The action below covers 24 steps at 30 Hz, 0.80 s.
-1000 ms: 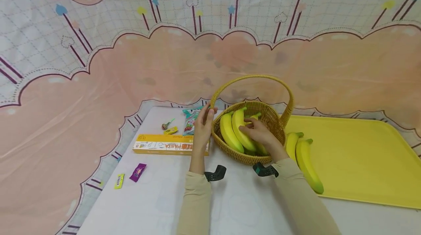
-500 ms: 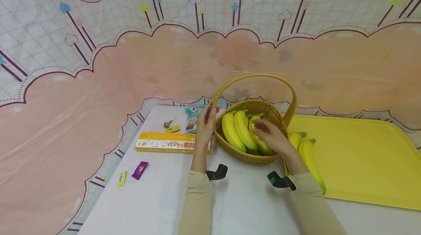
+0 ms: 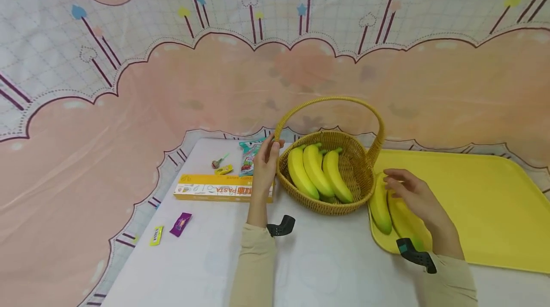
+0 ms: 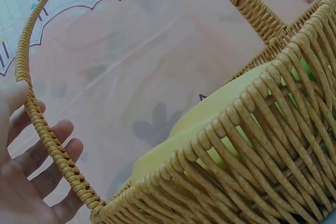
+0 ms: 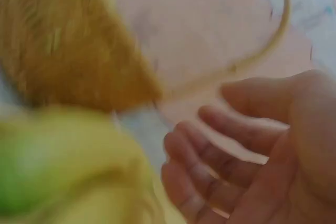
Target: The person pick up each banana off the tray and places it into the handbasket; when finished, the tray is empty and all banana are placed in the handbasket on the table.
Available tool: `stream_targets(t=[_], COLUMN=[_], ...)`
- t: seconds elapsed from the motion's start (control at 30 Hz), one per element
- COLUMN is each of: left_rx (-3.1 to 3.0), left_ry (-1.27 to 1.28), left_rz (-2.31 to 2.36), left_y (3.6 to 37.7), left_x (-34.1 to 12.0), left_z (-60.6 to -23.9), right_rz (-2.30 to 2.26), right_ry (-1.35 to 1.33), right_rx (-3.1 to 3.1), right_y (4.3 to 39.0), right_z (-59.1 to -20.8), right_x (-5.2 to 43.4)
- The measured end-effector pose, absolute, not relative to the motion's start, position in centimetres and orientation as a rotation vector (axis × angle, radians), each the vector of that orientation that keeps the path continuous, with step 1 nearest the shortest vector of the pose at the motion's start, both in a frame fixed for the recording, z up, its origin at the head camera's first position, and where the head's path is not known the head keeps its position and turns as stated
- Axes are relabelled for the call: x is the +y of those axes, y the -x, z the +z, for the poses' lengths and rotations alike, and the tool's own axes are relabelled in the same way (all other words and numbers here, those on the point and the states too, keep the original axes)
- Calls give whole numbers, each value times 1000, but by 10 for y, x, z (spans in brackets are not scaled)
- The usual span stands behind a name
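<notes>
A woven basket [image 3: 331, 209] with a tall hoop handle [image 4: 58, 156] stands in the middle of the table, three yellow bananas [image 3: 315, 168] plainly visible inside. My left hand [image 3: 264, 166] holds the handle's left side near its base, thumb and fingers on either side of it. To the right, my right hand [image 3: 418, 197] hovers over two more bananas [image 3: 380, 206] at the yellow tray's left end. Its fingers are relaxed and apart, holding nothing; the right wrist view has the bananas [image 5: 68, 156] beside the hand, blurred.
The yellow tray [image 3: 481, 206] covers the table's right side. Left of the basket lie a pasta box [image 3: 215, 187], a teal snack bag [image 3: 248, 161] partly behind my left hand, a lollipop [image 3: 217, 163] and small wrapped candies [image 3: 180, 224]. A patterned cloth hangs behind.
My right hand has left the bananas in the basket, moving right and toward me to above those on the tray. My left hand stays at the basket handle.
</notes>
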<state>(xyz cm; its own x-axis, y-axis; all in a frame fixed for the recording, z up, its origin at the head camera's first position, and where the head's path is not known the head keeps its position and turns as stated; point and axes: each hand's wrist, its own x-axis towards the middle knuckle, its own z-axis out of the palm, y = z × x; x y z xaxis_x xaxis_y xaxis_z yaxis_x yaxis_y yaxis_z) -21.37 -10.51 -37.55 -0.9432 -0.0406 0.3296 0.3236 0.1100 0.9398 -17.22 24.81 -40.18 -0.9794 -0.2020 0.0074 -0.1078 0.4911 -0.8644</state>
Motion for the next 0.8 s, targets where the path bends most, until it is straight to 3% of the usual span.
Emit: stream_targets(t=[0.3,0.8], left_rx=[-2104,-2089], left_ry=[292,272], left_rz=[-1921,-1943], left_y=[215,224], left_x=[-103,-106], left_z=[-376,-391], right_rz=[-1204,-1014], right_ry=[58,99], right_rx=[2595,2549], right_y=[164,168], right_z=[-426,-432], right_x=[295,287])
